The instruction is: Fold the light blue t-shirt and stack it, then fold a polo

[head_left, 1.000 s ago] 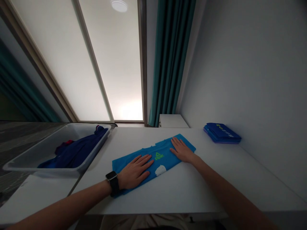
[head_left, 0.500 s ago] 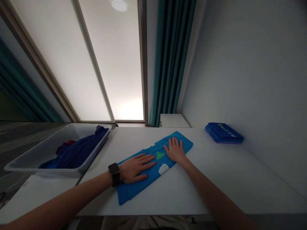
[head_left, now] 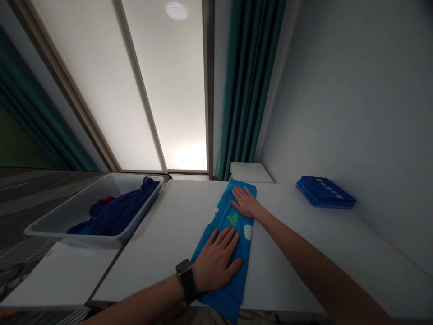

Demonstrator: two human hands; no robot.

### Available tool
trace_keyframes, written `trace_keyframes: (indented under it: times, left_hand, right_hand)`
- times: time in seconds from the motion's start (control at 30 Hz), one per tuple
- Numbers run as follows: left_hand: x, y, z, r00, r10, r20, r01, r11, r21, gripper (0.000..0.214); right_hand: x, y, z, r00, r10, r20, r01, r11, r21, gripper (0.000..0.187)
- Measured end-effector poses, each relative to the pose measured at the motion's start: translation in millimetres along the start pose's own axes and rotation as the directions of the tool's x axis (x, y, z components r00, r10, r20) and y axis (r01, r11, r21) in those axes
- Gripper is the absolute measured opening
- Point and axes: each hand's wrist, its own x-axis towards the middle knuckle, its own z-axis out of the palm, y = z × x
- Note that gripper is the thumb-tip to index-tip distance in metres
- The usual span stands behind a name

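A bright blue folded garment (head_left: pixel 216 234) with a green logo and white patches lies lengthwise on the white table (head_left: pixel 162 225), its near end hanging past the front edge. My left hand (head_left: pixel 218 262), with a dark watch on the wrist, rests flat on the lower half, fingers spread. Further up, my right hand (head_left: pixel 246 203) presses flat near the far end, its fingers stretched out. Neither hand grips the cloth. Parts of the garment are hidden beneath both hands.
To the left stands a translucent plastic bin (head_left: pixel 50 228) with dark blue and red clothes (head_left: pixel 118 214) inside. A stack of folded blue garments (head_left: pixel 326 192) sits at the right, beside the wall. A white cabinet (head_left: pixel 250 171) is behind the table.
The blue garment has turned from a diagonal to a nearly front-to-back position, its near end now over the table edge. My left hand moved nearer to me with it; both hands stayed flat.
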Motion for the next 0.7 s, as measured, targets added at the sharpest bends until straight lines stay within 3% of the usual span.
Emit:
trace_keyframes:
  times: [0.13,0.27,0.37,0.53,0.7]
  left_hand:
    - [7,-30,-25.6,0.987,0.160,0.025,-0.160,0.987,-0.001,0.057]
    - [5,-55,-24.2,0.992,0.119,0.049,-0.120,0.993,0.015,0.059]
    - [-2,-49,-7.8,0.998,0.045,0.036,-0.046,0.999,0.019,0.058]
    - [-4,-23,16.8,0.993,-0.069,-0.098,0.073,0.997,0.031,0.059]
    - [-3,-13,24.4,0.984,-0.105,-0.141,0.106,0.994,0.000,0.059]
  right_hand:
    - [-7,-25,4,0.971,0.238,-0.009,-0.237,0.971,0.031,0.071]
    - [-10,-44,14,0.938,0.343,0.055,-0.347,0.932,0.101,0.075]
    - [-5,-46,17,0.962,0.271,0.039,-0.274,0.957,0.097,0.075]
    - [5,-39,14,0.997,0.069,0.039,-0.072,0.995,0.072,0.077]
    - [7,-39,10,0.999,0.000,0.038,-0.003,0.998,0.070,0.077]
